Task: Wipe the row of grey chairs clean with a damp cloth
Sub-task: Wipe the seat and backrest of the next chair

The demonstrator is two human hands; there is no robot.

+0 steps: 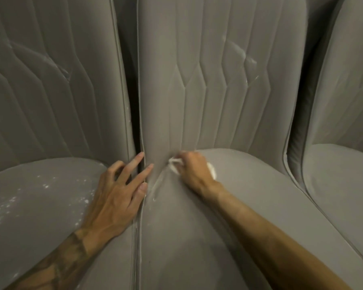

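Three grey upholstered chairs stand side by side. On the middle chair (197,216), my right hand (194,169) grips a small white cloth (212,170) and presses it into the crease where the seat meets the backrest, near the seat's left edge. My left hand (117,193) rests with spread fingers on the seam between the left chair (40,206) and the middle chair, fingertips touching the middle seat's left edge and pushing it aside. White specks cover the left chair's seat. Pale smears mark both backrests.
The right chair (344,174) stands close, with a narrow dark gap between it and the middle chair. A similar dark gap runs between the left and middle backrests (132,80). The quilted backrests rise straight ahead and fill the upper view.
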